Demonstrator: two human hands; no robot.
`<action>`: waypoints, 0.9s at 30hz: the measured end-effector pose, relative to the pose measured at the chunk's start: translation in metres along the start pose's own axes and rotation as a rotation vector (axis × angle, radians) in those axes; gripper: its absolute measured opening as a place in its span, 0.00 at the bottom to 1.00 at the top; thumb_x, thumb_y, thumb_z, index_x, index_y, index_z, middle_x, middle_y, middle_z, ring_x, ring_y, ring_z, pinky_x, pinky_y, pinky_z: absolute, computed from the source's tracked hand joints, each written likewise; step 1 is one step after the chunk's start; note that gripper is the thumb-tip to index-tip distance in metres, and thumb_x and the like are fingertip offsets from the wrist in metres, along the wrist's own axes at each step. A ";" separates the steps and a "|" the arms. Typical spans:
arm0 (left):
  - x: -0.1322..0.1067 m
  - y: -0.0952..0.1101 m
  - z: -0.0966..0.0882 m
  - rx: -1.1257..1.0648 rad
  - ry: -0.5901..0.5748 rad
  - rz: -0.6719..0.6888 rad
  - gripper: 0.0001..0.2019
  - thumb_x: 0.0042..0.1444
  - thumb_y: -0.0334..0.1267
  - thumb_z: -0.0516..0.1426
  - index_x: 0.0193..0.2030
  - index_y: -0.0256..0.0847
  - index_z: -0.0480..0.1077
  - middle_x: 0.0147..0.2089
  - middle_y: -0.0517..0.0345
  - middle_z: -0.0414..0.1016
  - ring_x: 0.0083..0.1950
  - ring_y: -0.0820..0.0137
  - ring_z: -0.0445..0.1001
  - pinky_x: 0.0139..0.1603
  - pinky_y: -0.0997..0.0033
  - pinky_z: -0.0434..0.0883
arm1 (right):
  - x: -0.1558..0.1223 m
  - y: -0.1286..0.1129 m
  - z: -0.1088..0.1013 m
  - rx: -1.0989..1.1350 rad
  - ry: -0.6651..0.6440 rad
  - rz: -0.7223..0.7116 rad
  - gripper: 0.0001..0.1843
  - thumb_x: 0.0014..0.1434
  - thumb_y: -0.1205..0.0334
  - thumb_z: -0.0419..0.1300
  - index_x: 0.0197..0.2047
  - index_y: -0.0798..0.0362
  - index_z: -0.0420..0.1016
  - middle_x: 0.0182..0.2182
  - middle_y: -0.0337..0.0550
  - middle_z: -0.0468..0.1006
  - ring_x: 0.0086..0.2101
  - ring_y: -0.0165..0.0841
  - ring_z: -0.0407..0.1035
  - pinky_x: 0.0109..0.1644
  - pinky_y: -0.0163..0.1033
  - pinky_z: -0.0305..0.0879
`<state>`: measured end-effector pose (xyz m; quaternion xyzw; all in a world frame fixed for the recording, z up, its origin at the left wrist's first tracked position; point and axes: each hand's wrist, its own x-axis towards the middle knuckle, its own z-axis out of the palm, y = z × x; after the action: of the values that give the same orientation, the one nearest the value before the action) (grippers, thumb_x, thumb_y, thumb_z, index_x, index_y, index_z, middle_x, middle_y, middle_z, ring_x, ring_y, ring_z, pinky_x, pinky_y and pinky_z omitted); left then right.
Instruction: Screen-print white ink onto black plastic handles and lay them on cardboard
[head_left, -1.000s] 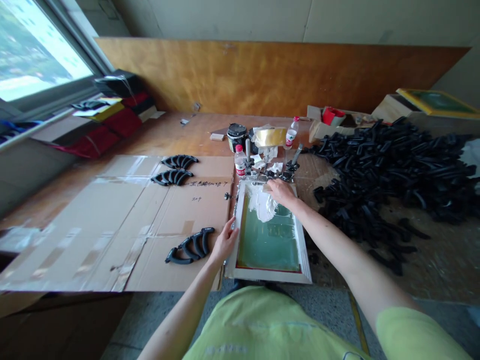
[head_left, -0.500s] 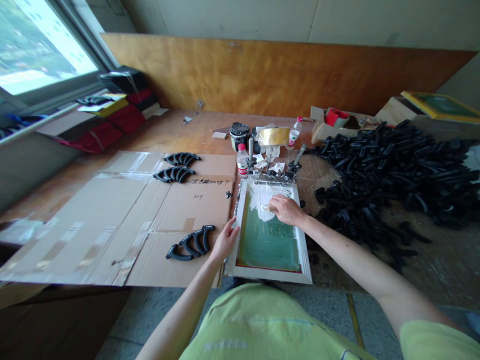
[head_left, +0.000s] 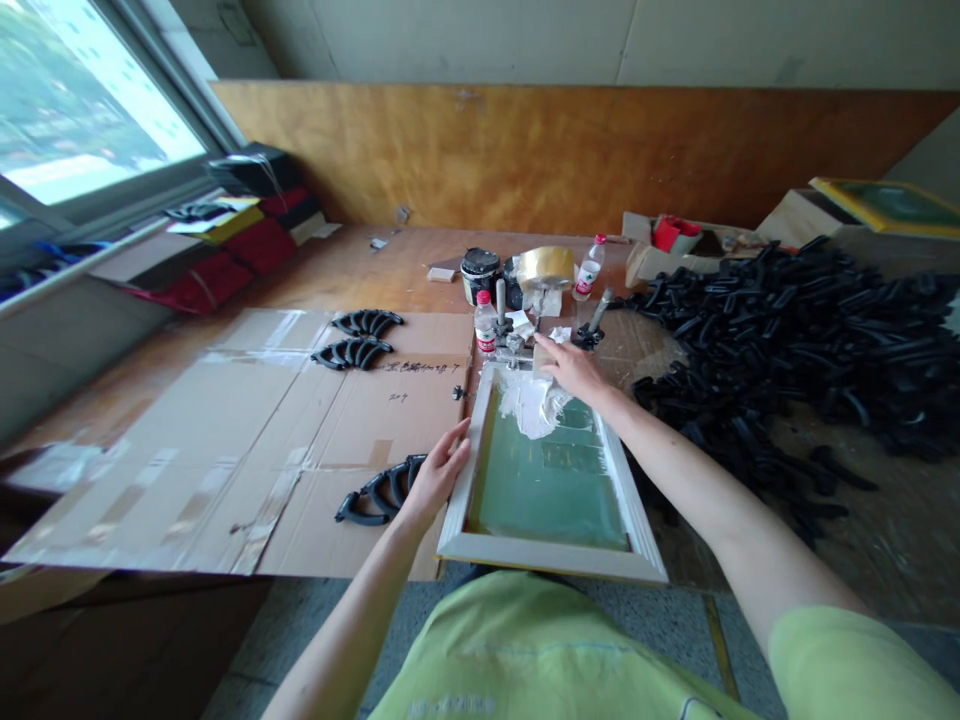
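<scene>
A screen-printing frame (head_left: 551, 556) with green mesh lies before me, its near end raised. White paste (head_left: 534, 405) is smeared over the mesh's far part. My left hand (head_left: 441, 472) grips the frame's left rail, with its fingertips partly hidden at the edge. At the far end of the frame, my right hand (head_left: 576, 370) has its index finger stretched forward. A pale squeegee (head_left: 541, 362) sits between that finger and the thumb, largely covered by the hand. Metal clamps (head_left: 516, 350) hold the frame's far edge.
Curved black plastic parts (head_left: 367, 322) lie in rows on the flattened cardboard (head_left: 225, 430) at left. A large heap of black parts (head_left: 825, 340) covers the right side. Behind the frame stand bottles (head_left: 485, 325), a black tub (head_left: 480, 275) and a tape roll (head_left: 546, 268).
My right hand has moved away from me with the squeegee, to the frame's far end. The frame's near end has risen, with my left hand at its left rail.
</scene>
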<state>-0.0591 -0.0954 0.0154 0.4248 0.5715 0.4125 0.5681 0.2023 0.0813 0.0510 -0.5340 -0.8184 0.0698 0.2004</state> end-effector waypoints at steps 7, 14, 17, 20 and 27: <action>0.024 0.081 0.011 -0.146 0.104 0.301 0.24 0.58 0.57 0.52 0.50 0.39 0.71 0.42 0.56 0.76 0.37 0.70 0.74 0.34 0.74 0.70 | -0.049 0.086 -0.022 0.067 0.178 0.454 0.15 0.61 0.64 0.51 0.48 0.58 0.73 0.36 0.50 0.78 0.35 0.39 0.71 0.43 0.44 0.66; 0.045 0.082 0.021 -0.223 0.163 0.322 0.24 0.59 0.56 0.49 0.52 0.39 0.66 0.38 0.55 0.75 0.32 0.75 0.72 0.28 0.79 0.66 | -0.108 0.043 0.049 0.084 -0.188 0.069 0.13 0.54 0.64 0.62 0.45 0.51 0.74 0.42 0.45 0.76 0.45 0.37 0.68 0.51 0.43 0.62; 0.028 0.047 0.026 -0.181 0.121 0.185 0.25 0.58 0.57 0.51 0.52 0.39 0.66 0.38 0.53 0.76 0.31 0.74 0.72 0.26 0.79 0.65 | -0.109 0.022 0.044 0.030 -0.220 -0.027 0.08 0.57 0.65 0.60 0.42 0.51 0.75 0.40 0.44 0.74 0.45 0.38 0.67 0.53 0.44 0.61; 0.001 0.007 0.039 -0.131 -0.091 -0.081 0.29 0.55 0.60 0.53 0.51 0.36 0.68 0.39 0.48 0.77 0.32 0.71 0.73 0.24 0.78 0.64 | -0.113 -0.012 0.034 0.087 -0.129 -0.092 0.06 0.60 0.63 0.59 0.41 0.52 0.74 0.38 0.45 0.72 0.44 0.38 0.66 0.52 0.43 0.62; -0.043 -0.060 0.020 -0.355 0.278 -0.219 0.26 0.52 0.64 0.53 0.37 0.39 0.65 0.31 0.56 0.72 0.29 0.71 0.73 0.23 0.76 0.66 | -0.142 -0.144 0.080 0.210 -0.212 -0.481 0.13 0.65 0.58 0.53 0.49 0.51 0.73 0.40 0.50 0.74 0.44 0.41 0.64 0.51 0.47 0.62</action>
<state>-0.0404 -0.1542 -0.0291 0.1932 0.6055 0.4968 0.5910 0.0976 -0.0989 -0.0105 -0.2906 -0.9263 0.1598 0.1788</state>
